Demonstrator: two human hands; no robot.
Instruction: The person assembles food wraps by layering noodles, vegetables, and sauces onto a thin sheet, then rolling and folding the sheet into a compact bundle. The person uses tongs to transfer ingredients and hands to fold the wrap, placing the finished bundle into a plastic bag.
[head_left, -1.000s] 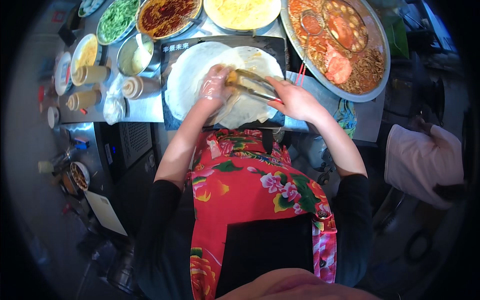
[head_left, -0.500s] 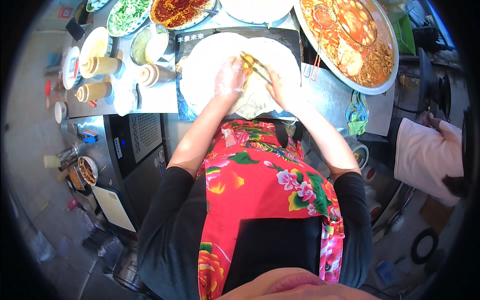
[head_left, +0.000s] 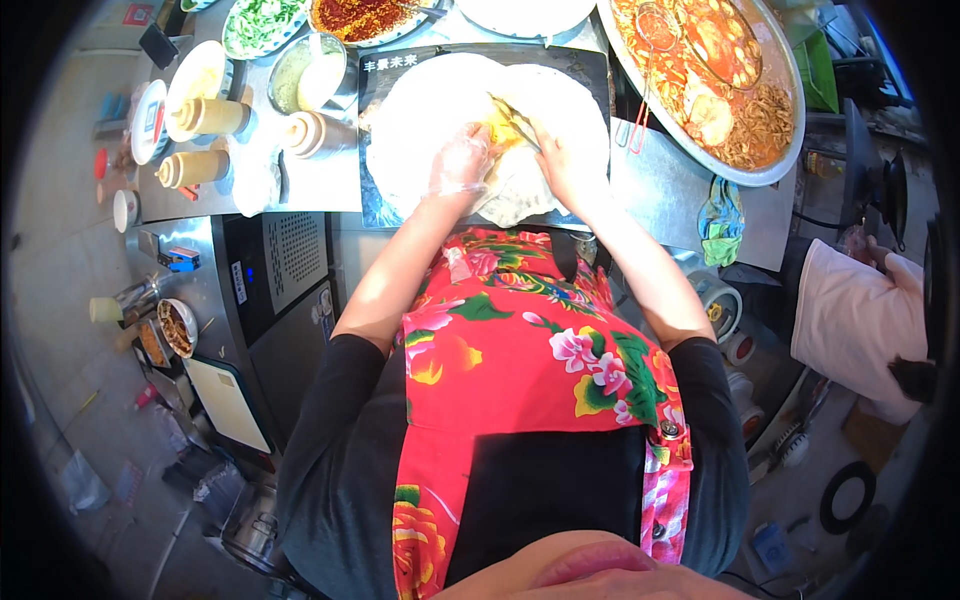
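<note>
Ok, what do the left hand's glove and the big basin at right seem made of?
Glove: likely thin plastic, glossy and see-through, its pale cuff creasing at the wrist. Basin: probably metal, smooth with a dull sheen, judging by its grey rim.

Table: by a metal table [head_left: 650, 190] all these things are carried.
Middle: a dark board [head_left: 376, 205] is laid, and over it pale round sheets [head_left: 410, 105] are spread.
Left part: three squeeze bottles [head_left: 215, 116], a metal pot [head_left: 348, 86] and a whitish plastic bag [head_left: 257, 185] are placed.
Far side: a bowl of chopped greens [head_left: 262, 28], a bowl of red sauce [head_left: 365, 18] and a white dish [head_left: 528, 30] are set in a row.
Right part: a wide basin [head_left: 720, 166] is stood, with reddish food [head_left: 705, 85] inside.
Near edge: a green-blue cloth [head_left: 720, 222] is hung.
</note>
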